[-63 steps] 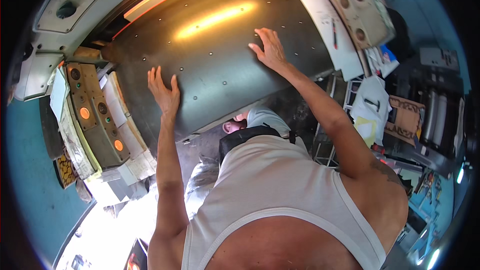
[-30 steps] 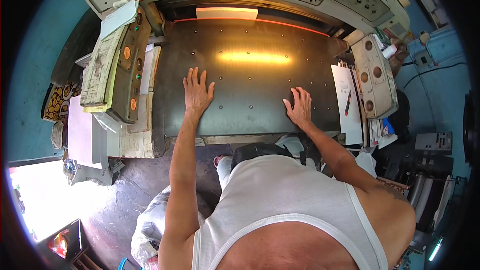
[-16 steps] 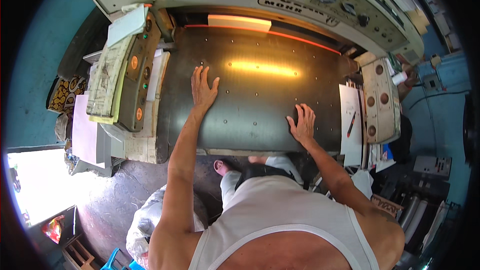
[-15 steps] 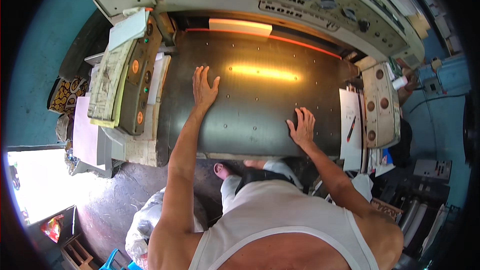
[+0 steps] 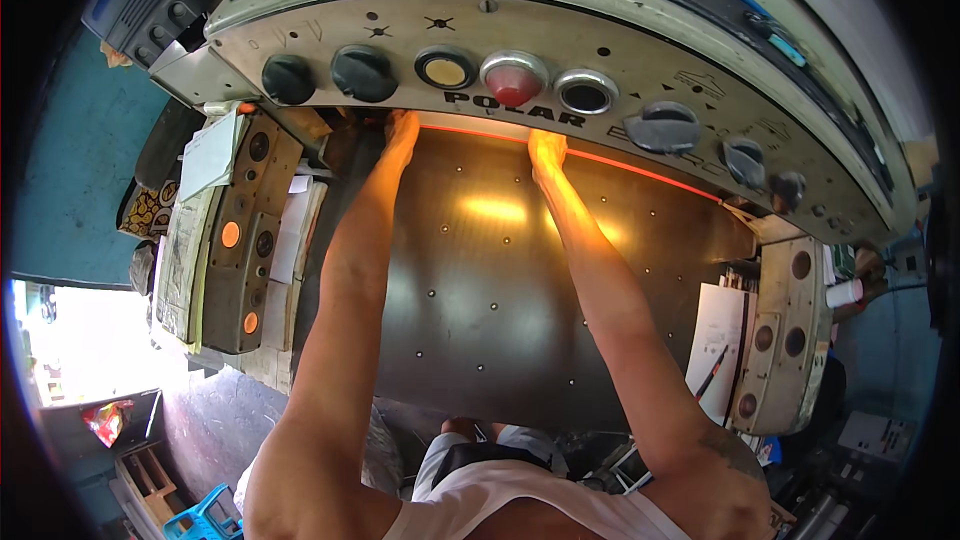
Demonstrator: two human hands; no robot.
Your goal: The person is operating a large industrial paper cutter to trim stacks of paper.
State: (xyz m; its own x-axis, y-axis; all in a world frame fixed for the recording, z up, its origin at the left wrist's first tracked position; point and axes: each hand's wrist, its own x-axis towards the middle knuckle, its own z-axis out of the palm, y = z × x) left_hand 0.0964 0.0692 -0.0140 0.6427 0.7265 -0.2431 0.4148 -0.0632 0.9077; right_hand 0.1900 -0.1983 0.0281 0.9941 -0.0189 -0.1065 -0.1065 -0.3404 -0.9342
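Both arms stretch across the dark metal bed (image 5: 500, 270) of a paper-cutting machine to its far side. A pale paper stack (image 5: 475, 126) lies under the front panel, with only a thin strip showing. At the stack's left end is my left hand (image 5: 401, 132); its fingers are mostly hidden below the panel's edge. My right hand (image 5: 547, 148), lit yellow by the lamp, is at the stack's right end, its fingertips also out of sight. Whether either hand grips the stack cannot be made out. A red light line (image 5: 640, 170) runs along the far side of the bed.
Overhead hangs the control panel (image 5: 600, 50) with knobs and a red button (image 5: 513, 80). A button console (image 5: 250, 230) with papers flanks the bed on the left, a side block (image 5: 785, 340) on the right. A red-and-black pen (image 5: 712, 372) lies on white paper (image 5: 715, 325).
I have leaned forward. Both hands have left the bed's surface and moved to the far side, to the paper stack's two ends. My right hand has also shifted left.
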